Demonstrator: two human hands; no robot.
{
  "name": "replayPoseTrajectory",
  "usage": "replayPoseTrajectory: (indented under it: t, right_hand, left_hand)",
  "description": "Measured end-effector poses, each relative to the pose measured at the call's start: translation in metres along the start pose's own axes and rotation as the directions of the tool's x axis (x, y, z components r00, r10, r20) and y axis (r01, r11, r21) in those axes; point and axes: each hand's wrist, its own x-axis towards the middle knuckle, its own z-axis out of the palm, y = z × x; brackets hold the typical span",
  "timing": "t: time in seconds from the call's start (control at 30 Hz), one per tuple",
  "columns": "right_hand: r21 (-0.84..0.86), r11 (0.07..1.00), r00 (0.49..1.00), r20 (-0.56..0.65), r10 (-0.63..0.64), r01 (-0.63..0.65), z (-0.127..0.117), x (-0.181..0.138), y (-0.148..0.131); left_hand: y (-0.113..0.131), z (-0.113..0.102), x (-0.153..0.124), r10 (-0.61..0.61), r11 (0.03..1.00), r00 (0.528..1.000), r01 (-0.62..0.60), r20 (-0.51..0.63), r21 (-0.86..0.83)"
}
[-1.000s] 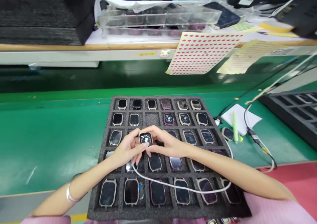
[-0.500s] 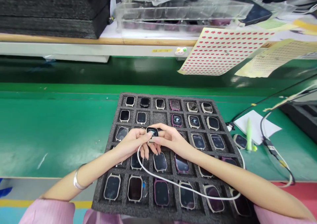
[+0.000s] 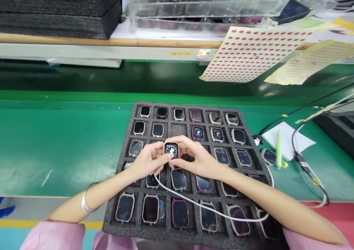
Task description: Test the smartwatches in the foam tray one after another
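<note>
Between both hands, above a dark foam tray (image 3: 163,232), is a smartwatch body (image 3: 171,149) with a pale frame and a lit clock face. My left hand (image 3: 151,159) grips its left side, thumb on the lower part of the screen. From the right, my right hand (image 3: 196,157) pinches the same watch, fingers along its top and thumb at the lower corner. A white cable (image 3: 193,204) runs from under my left hand across the tray; its end is hidden. More watch bodies, such as a purple-framed one (image 3: 180,214), lie in the tray's compartments.
Right of the tray, another watch (image 3: 269,156), a light-green pen-like object (image 3: 278,146) and white paper (image 3: 297,139) lie on the green table (image 3: 55,143), beside black and white cables. Behind, a shelf carries black foam blocks (image 3: 55,14) and clear plastic trays (image 3: 204,8); a red-marked sticker sheet (image 3: 254,54) hangs down.
The watch's screen has turned more toward me and shows its clock face more plainly. My left fingers, earlier visible beneath the watch, have drawn in around its side.
</note>
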Motion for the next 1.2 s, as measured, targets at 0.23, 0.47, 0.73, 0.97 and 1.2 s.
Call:
replayPoseTrajectory:
  t: [0.23,0.47,0.73,0.97,1.2]
  right_hand:
    - [-0.512,0.849,0.977,-0.073,-0.198,0.133,-0.005,-0.003,0.000]
    - [-0.413,0.902,0.977,-0.110,-0.184,0.123,-0.004,-0.001,-0.002]
    - [-0.516,0.849,0.968,-0.133,-0.213,0.116,0.008,-0.003,0.000]
    - [-0.479,0.847,0.933,-0.140,-0.331,0.228,0.008,-0.004,0.008]
    - [-0.384,0.852,0.926,0.022,-0.376,0.355,-0.011,-0.003,0.001]
  left_hand:
    - [-0.011,0.002,0.002,0.063,0.995,0.997,-0.060,-0.034,0.086]
    - [-0.013,0.002,0.004,0.050,0.997,0.999,-0.050,-0.011,0.063]
    - [-0.019,-0.001,0.003,0.105,0.994,0.994,-0.104,-0.022,0.045]
    - [-0.012,0.000,-0.003,0.163,0.981,0.987,-0.162,-0.004,0.107]
    - [-0.013,-0.003,-0.008,0.372,0.786,0.928,-0.326,0.019,0.525]
